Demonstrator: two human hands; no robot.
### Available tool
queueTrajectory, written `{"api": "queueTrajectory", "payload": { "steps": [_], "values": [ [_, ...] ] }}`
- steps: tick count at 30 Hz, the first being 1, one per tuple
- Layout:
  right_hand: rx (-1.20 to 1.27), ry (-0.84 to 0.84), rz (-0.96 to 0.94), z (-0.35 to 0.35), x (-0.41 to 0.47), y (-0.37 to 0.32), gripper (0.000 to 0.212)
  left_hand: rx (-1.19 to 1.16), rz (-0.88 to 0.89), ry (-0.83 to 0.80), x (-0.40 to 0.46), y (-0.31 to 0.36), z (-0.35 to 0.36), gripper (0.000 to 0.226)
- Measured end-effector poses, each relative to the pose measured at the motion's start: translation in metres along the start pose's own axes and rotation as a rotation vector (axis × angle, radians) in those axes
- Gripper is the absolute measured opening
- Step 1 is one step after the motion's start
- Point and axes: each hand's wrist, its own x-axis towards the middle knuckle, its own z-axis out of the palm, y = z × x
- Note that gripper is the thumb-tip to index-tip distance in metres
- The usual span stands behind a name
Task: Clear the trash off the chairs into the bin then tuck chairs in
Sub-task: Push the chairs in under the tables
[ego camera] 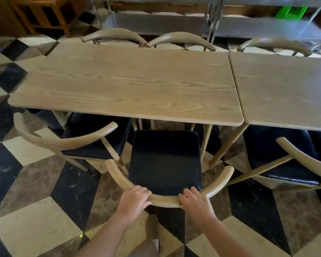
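Both hands are on the curved pale-wood backrest [163, 200] of the dark-cushioned wooden chair [165, 160] at the lower centre of the frame: the left hand [134, 198] has its fingers curled over the rail's left part, thumb underneath, and the right hand [196, 200] clamps the right part the same way, a short stretch of bare rail between them. The chair's black seat is bare, its front edge sitting just under the near edge of the long light-grained wooden table [130, 84] that fills the middle of the frame, while most of the seat stands out from the table. To the left, a second matching chair with a black seat [67, 138] stands angled, its seat partly beneath the tabletop. At the right edge, a third matching chair [289, 160] is turned at a slant below a second wooden table [285, 89], which butts against the first. Along the top of the frame, the curved backs of three more chairs [180, 38] show behind the far table edges. Behind those runs a metal shelving unit [211, 21], with a bright green crate [289, 13] at upper right and a brown wooden shelf [43, 13] at upper left. Underneath everything lies a checkered floor of black, cream and brown stone tiles [35, 210].
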Motion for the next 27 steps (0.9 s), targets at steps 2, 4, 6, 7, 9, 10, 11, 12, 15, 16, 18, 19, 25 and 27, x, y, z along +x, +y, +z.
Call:
{"api": "queueTrajectory", "payload": {
  "steps": [2, 4, 6, 7, 9, 10, 11, 12, 15, 16, 18, 19, 25, 27],
  "values": [
    [-0.005, -0.004, 0.018, -0.005, 0.015, 0.006, 0.034, -0.004, 0.022, -0.006, 0.017, -0.008, -0.007, 0.034],
    [0.000, 0.004, 0.037, -0.009, 0.027, 0.012, 0.035, 0.007, 0.071, 0.007, 0.032, -0.016, -0.018, 0.031],
    [0.006, 0.010, 0.057, -0.016, 0.036, 0.017, 0.036, 0.008, 0.091, 0.045, 0.042, -0.021, -0.024, 0.031],
    [0.009, 0.006, 0.060, -0.019, 0.041, 0.020, 0.038, -0.016, 0.102, 0.030, 0.048, -0.023, -0.024, 0.030],
    [0.003, 0.018, 0.057, -0.025, 0.050, 0.027, 0.045, -0.056, 0.107, -0.007, 0.059, -0.027, -0.026, 0.028],
    [-0.001, 0.031, 0.053, -0.027, 0.054, 0.031, 0.047, -0.044, 0.117, -0.012, 0.065, -0.028, -0.028, 0.029],
    [-0.009, 0.044, 0.045, -0.028, 0.059, 0.037, 0.048, -0.019, 0.147, -0.015, 0.071, -0.029, -0.029, 0.031],
    [-0.016, 0.049, 0.039, -0.029, 0.063, 0.043, 0.048, 0.007, 0.165, 0.001, 0.077, -0.029, -0.031, 0.034],
    [-0.037, 0.021, 0.031, -0.031, 0.073, 0.056, 0.051, 0.011, 0.141, -0.012, 0.093, -0.027, -0.036, 0.035],
    [-0.042, 0.018, 0.030, -0.032, 0.077, 0.060, 0.053, -0.011, 0.121, -0.025, 0.100, -0.028, -0.036, 0.033],
    [-0.057, 0.043, 0.030, -0.038, 0.085, 0.066, 0.055, -0.036, 0.075, -0.061, 0.113, -0.031, -0.034, 0.033],
    [-0.065, 0.052, 0.034, -0.043, 0.090, 0.069, 0.054, -0.037, 0.065, -0.045, 0.119, -0.034, -0.034, 0.034],
    [-0.097, 0.083, -0.033, -0.060, 0.120, 0.076, 0.045, 0.010, 0.042, -0.068, 0.147, -0.056, -0.039, 0.037],
    [-0.104, 0.069, -0.044, -0.059, 0.123, 0.075, 0.042, 0.004, 0.064, -0.049, 0.147, -0.062, -0.041, 0.036]
  ]
}}
